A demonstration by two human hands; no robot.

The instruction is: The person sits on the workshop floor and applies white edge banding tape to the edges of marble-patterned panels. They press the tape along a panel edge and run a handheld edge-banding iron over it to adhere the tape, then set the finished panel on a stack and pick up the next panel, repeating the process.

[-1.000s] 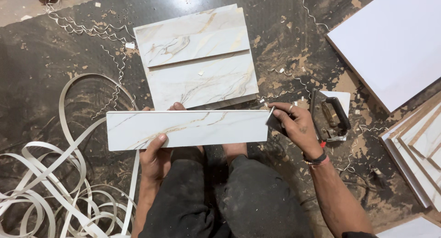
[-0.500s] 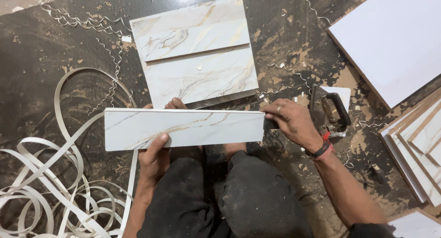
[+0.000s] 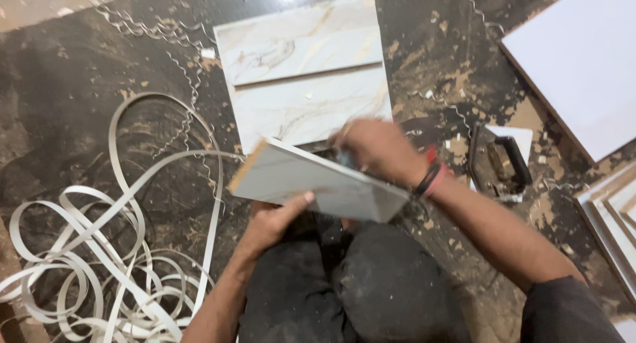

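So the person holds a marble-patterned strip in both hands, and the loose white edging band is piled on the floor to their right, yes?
Not quite. The head view shows the left hand and right hand on the marble-patterned strip, but the white edging band is piled on the floor to the person's left, not their right.

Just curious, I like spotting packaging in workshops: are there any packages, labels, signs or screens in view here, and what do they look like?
None in view: no package, label, sign or screen.
Only the marble-patterned white panel strip in both hands, more such panels on the dark floor, and white edge-banding coils.
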